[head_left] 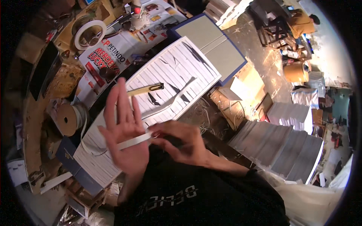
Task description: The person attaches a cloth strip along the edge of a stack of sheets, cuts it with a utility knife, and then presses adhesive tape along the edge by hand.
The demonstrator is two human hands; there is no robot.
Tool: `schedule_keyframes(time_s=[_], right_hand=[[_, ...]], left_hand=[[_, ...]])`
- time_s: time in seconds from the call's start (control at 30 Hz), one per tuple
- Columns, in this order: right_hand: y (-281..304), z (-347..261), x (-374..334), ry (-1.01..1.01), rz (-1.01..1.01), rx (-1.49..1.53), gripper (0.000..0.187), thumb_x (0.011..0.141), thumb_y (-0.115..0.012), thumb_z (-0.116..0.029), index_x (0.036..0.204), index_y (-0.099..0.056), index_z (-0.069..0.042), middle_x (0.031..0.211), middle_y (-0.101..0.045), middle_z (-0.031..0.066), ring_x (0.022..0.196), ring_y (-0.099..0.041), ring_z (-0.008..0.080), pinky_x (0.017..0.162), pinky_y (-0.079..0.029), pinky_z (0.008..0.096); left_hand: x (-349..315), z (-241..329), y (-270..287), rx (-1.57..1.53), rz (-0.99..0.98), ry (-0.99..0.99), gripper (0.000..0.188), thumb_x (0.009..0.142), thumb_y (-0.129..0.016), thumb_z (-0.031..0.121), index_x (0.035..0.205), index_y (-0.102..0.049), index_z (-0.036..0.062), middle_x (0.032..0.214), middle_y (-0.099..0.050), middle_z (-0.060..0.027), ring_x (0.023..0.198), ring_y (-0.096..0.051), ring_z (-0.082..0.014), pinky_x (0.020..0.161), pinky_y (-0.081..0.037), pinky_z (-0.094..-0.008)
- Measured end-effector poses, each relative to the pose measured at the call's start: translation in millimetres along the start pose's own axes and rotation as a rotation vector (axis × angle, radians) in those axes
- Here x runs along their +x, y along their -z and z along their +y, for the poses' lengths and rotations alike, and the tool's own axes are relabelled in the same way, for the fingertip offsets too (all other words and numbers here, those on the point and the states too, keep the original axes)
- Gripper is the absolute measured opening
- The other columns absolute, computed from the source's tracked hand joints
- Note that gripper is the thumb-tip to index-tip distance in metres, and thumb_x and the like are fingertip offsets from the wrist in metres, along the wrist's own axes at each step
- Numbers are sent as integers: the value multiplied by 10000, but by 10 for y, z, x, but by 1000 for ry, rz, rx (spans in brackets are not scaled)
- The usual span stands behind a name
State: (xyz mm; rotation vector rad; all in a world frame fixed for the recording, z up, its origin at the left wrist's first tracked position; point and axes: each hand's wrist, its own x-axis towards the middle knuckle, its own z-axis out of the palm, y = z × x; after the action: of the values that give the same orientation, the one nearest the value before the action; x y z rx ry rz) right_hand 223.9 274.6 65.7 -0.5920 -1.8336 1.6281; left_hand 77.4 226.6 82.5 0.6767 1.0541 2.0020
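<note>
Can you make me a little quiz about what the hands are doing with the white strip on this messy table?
1. True or false: the left hand is open, palm up, with a white strip lying across it.
2. What does the right hand do to the strip? A) pinches one end of it B) stays well away from it C) cuts it with scissors
3. Fill in: the ring-shaped roll of tape lies at the far ____ of the table.

Key: 1 true. 2 A. 3 left.
</note>
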Motion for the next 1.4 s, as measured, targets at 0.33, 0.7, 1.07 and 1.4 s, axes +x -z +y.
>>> schedule_keyframes(time_s=[0.33, 0.7, 1.07, 1.4], right_hand=[[510, -398, 71, -724, 30, 438, 327, 1034, -642, -157, 1271, -670, 67, 1143, -738, 153, 1107, -655, 150, 961, -538, 321], [1111, 692, -33, -328, 315, -134, 244, 886, -646, 93, 1073, -772, -1, 988, -742, 124, 914, -701, 180, 840, -568, 334], [1356, 1213, 441, -34, 375, -761, 175, 817, -803, -35, 991, -797, -47, 867, -689, 94, 862, -572, 239, 821, -455, 365], [1312, 1249, 426, -10, 397, -723, 192, 795, -808, -11, 981, -799, -56, 875, -705, 90, 854, -593, 245, 807, -473, 368]], left_hand=[[107, -669, 112, 654, -285, -477, 1160, 884, -456, 819, 1498, -202, -132, 1548, -179, -484, 1518, -143, -531, 1244, -90, -598], [-41, -855, -246, 1040, -144, -316, 123, 840, -789, -4, 889, -677, -19, 967, -699, -148, 815, -709, -237, 685, -568, -342], [144, -1471, -199, 1054, -63, -45, 256, 860, -821, 60, 832, -569, 23, 806, -709, -121, 611, -670, -227, 544, -512, -318], [144, -1562, -215, 1216, 8, -75, 267, 899, -808, 121, 773, -590, 34, 824, -748, -79, 616, -640, -115, 543, -486, -261]])
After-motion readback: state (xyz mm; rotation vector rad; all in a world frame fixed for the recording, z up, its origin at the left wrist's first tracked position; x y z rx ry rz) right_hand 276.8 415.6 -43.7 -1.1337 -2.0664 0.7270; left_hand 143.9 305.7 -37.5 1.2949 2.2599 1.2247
